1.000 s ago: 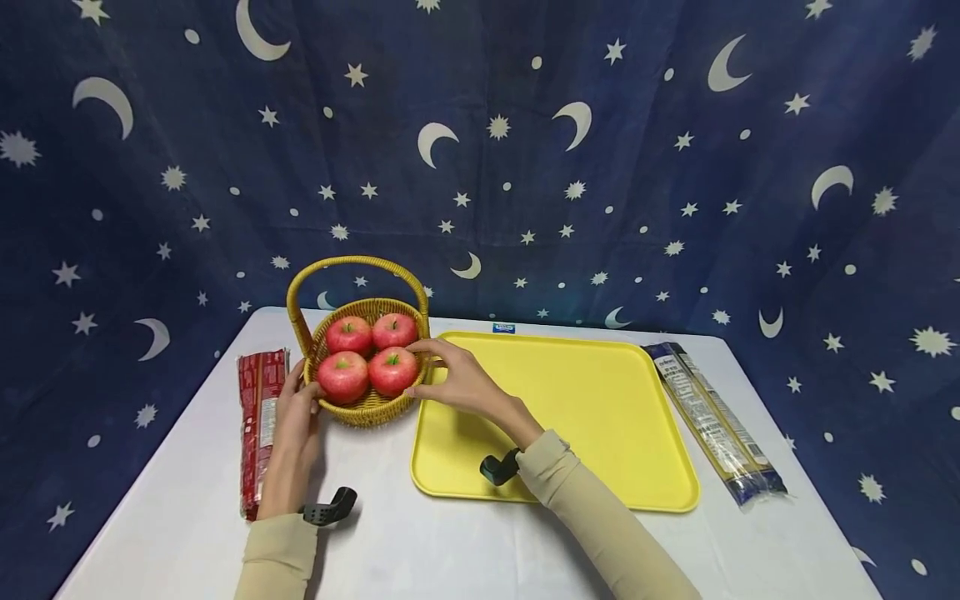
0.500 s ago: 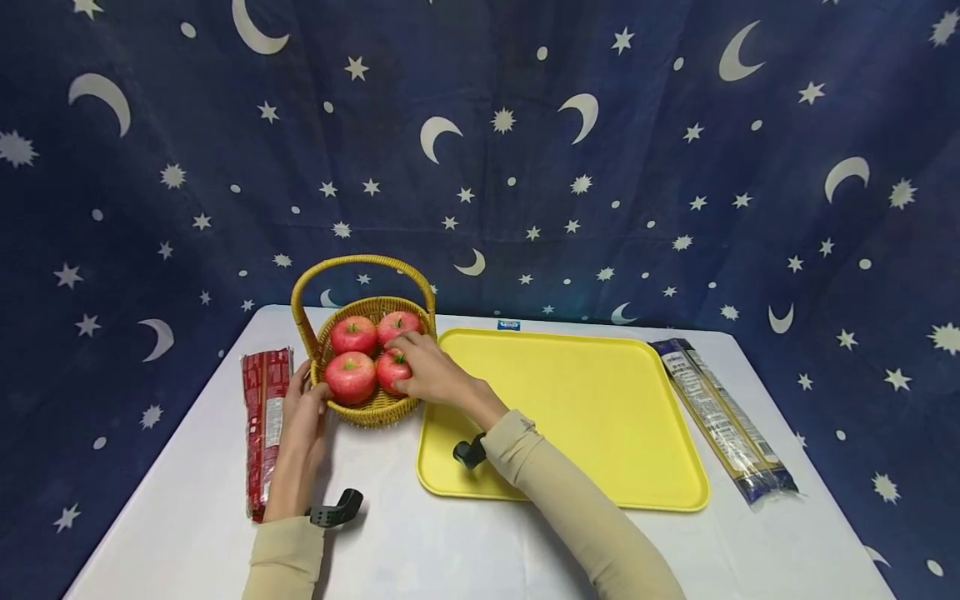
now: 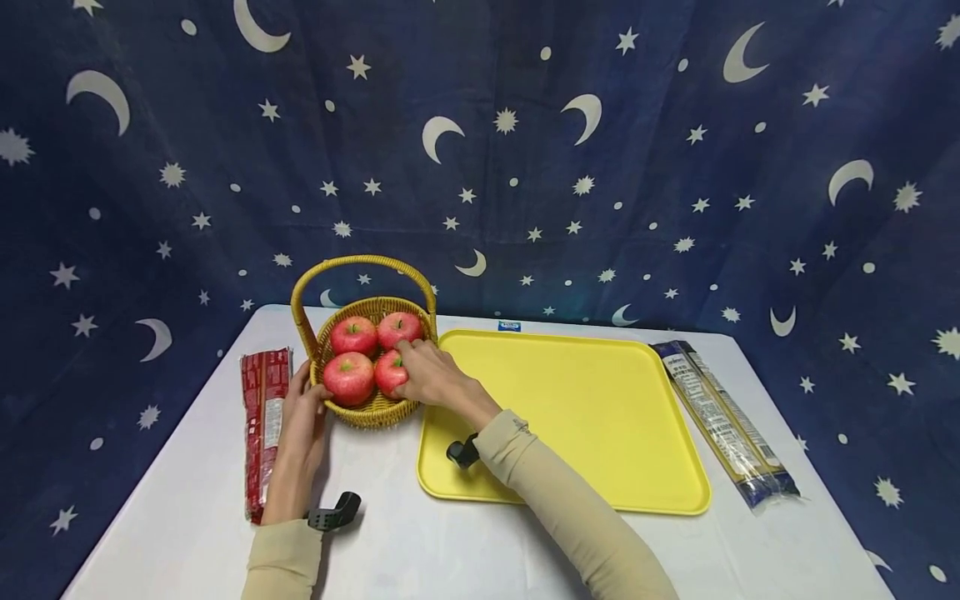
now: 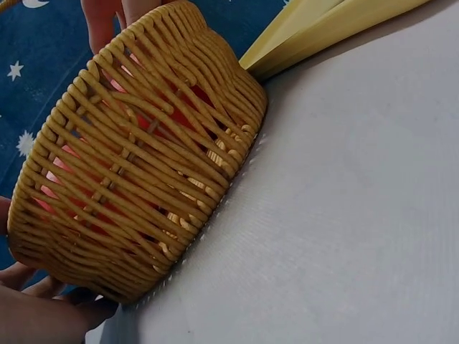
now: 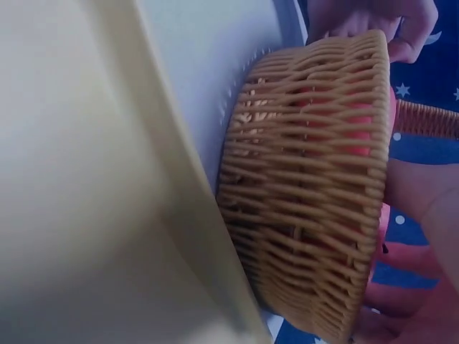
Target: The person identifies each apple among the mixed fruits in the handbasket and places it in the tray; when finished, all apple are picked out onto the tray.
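Observation:
A wicker basket (image 3: 372, 416) with a tall arched handle stands at the left of the table, holding several red apples. My left hand (image 3: 302, 421) grips its left side, thumb over the rim and fingers outside against the weave. Reaching in over the right rim, my right hand (image 3: 437, 377) grips the front right apple (image 3: 388, 372), covering its right side. Close to it are the front left apple (image 3: 348, 379) and the two rear ones. In the right wrist view, the woven wall (image 5: 308, 179) hides most of the fruit, and fingers (image 5: 401, 297) reach past the rim.
A yellow tray (image 3: 570, 417) lies right of the basket, its edge close to the basket's base. A red packet (image 3: 264, 433) lies on the left, a long clear-and-blue packet (image 3: 723, 425) on the right. A small blue packet (image 3: 509, 326) sits behind the tray.
My right hand has moved left from the basket's right rim onto the front right apple and taken hold of it. My left hand stays at the basket's left side.

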`<state>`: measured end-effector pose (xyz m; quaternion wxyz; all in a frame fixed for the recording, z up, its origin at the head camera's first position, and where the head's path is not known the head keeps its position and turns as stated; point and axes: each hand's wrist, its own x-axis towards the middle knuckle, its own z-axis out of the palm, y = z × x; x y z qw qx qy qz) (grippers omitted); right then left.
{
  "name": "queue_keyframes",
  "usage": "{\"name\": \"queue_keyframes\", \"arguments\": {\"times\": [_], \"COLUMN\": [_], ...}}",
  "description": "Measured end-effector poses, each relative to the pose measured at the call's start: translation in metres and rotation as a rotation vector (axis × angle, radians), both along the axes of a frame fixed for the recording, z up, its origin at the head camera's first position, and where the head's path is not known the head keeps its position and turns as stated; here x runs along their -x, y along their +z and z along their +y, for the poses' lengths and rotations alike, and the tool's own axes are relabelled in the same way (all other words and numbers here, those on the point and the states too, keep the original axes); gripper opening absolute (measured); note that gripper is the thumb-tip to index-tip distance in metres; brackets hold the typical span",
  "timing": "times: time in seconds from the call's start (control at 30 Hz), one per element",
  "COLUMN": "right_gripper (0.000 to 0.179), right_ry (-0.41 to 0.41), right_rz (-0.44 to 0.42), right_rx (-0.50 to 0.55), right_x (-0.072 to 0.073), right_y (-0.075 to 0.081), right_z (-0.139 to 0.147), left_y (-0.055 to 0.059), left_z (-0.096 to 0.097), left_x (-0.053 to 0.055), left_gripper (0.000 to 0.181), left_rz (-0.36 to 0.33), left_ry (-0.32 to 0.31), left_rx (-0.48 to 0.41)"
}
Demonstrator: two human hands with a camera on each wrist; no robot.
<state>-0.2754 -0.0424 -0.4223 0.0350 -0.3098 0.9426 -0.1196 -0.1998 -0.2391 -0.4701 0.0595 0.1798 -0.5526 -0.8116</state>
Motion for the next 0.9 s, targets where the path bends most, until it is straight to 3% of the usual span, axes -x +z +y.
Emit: {"name": "queue_keyframes", "arguments": {"times": [0.17, 0.33, 0.6, 0.9], "right_gripper": [0.065, 0.069, 0.081, 0.081], "right_ry": [-0.05, -0.053, -0.017, 0.057], "right_rz": [0.05, 0.057, -0.05, -0.1], "right_rx": [0.029, 0.16, 0.49, 0.64], "right_x": [-0.002, -0.004, -0.011, -0.025], "right_y": [-0.001, -0.001, 0.009, 0.012], "right_z": [-0.001, 0.006, 0.026, 0.06], "left_y": [0.002, 0.002, 0.006, 0.005], "left_z": [0.001, 0.002, -0.004, -0.005], "left_x": [0.003, 0.004, 0.003, -0.004], "left_gripper": [0.08, 0.079, 0.08, 0.08], "left_rz": [0.02, 0.012, 0.011, -0.033], "left_ry": [-0.008, -0.021, -0.066, -0.068], "left_rx": [-0.029, -0.016, 0.006, 0.016]}}
